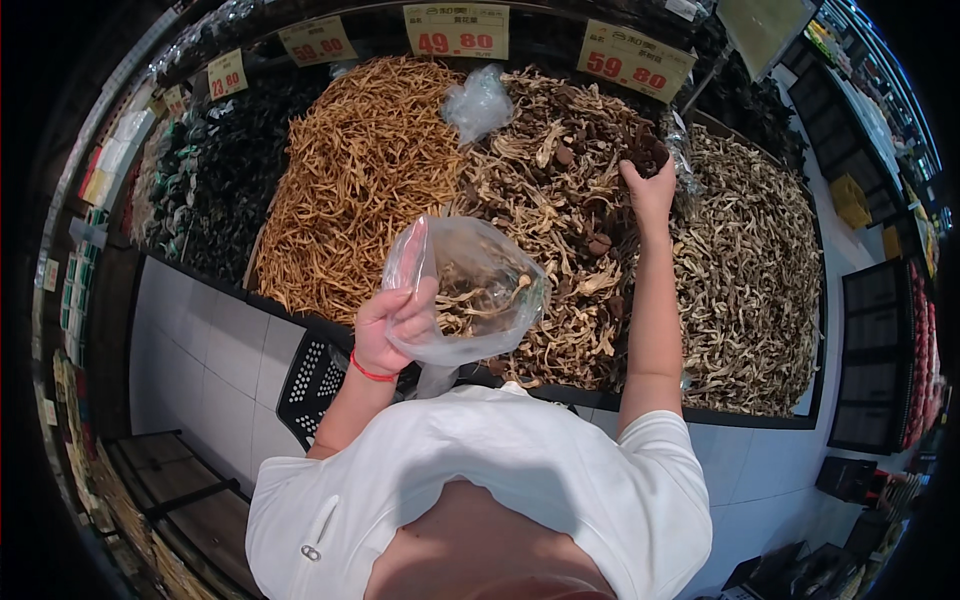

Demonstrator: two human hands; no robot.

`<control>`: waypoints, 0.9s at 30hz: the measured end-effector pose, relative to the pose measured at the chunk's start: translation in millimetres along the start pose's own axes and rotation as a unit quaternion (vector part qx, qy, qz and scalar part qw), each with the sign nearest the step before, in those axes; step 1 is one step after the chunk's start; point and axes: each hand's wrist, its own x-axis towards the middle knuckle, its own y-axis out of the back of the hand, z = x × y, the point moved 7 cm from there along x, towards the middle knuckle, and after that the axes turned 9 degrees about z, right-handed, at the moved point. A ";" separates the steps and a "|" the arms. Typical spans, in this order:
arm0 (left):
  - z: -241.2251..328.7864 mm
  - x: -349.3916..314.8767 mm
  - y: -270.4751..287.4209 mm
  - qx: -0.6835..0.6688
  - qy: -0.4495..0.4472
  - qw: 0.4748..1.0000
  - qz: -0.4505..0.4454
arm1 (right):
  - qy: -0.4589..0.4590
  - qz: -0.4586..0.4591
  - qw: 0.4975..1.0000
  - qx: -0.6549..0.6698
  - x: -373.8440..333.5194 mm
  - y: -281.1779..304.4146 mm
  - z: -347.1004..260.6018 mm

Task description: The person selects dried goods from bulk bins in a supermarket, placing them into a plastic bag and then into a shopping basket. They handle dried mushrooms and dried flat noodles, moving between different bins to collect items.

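Observation:
My left hand (385,330), a red cord round its wrist, grips the edge of a clear plastic bag (470,347). The bag's mouth gapes upward. Some pale mushroom stems show in or through the film; I cannot tell which. My right arm stretches forward over a heap of dried mushrooms (575,265), long pale stems mixed with brown caps. At the heap's far right, my right hand (655,195) closes on dark brown dried mushrooms (645,150), its thumb on the near side and the other fingers mostly hidden.
Thin orange-brown dried strands (360,180) fill the bin left of the mushrooms, with black dried goods (235,180) farther left. Greyish dried slices (750,280) lie to the right. A crumpled clear bag (478,103) rests at the back, below price signs (457,32). A black perforated basket (310,385) stands near my left forearm.

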 end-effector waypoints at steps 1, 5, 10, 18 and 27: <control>-0.2 -0.6 -0.2 -0.002 0.000 1.000 -0.002 | -0.015 0.007 0.999 0.035 0.7 1.0 -0.6; -2.4 0.4 -6.5 0.007 0.006 1.000 -0.028 | -0.102 0.008 0.975 0.197 -2.0 -2.6 2.9; -1.6 1.2 -6.1 0.016 0.006 0.999 -0.036 | -0.255 0.010 0.922 0.290 -10.9 -3.8 8.8; -3.0 1.6 -4.5 0.016 0.004 0.999 -0.028 | -0.272 0.048 0.874 0.400 -2.4 -9.9 -7.1; -2.0 3.3 -5.0 0.018 -0.001 0.999 -0.035 | -0.277 0.035 0.859 0.429 2.5 -16.9 -24.9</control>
